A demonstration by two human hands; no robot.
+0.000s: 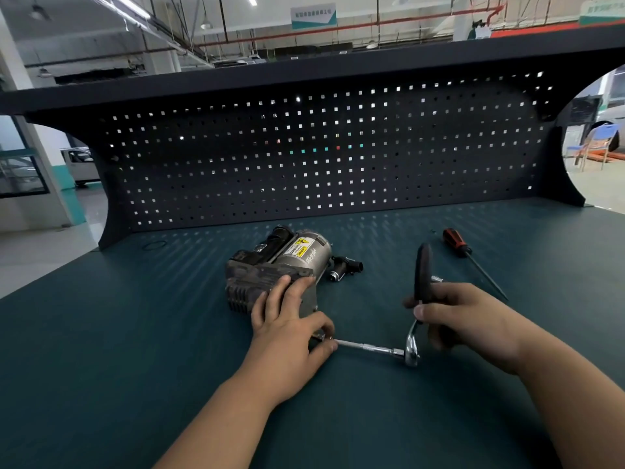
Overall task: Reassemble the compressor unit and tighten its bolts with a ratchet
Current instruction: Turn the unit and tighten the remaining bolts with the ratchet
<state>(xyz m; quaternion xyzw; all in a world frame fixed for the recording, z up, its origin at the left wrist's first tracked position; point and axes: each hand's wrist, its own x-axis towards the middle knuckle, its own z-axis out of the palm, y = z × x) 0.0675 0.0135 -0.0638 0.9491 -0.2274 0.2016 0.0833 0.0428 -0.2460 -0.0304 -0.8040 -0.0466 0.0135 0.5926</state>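
The compressor unit (270,265), with a grey finned block and a silver motor can bearing a yellow label, lies on the green bench. My left hand (291,319) rests on its near end, thumb and forefinger pinching the tip of the ratchet's extension bar (367,347) where it meets the unit. My right hand (463,316) grips the ratchet's black handle (423,272), which stands upright, its chrome head (412,350) low near the bench. The bolt itself is hidden by my left fingers.
A red-and-black screwdriver (470,258) lies to the right. A small black fitting (345,267) sits beside the motor can, and a black O-ring (154,245) lies at the back left. A dark pegboard (321,157) closes off the rear of the bench.
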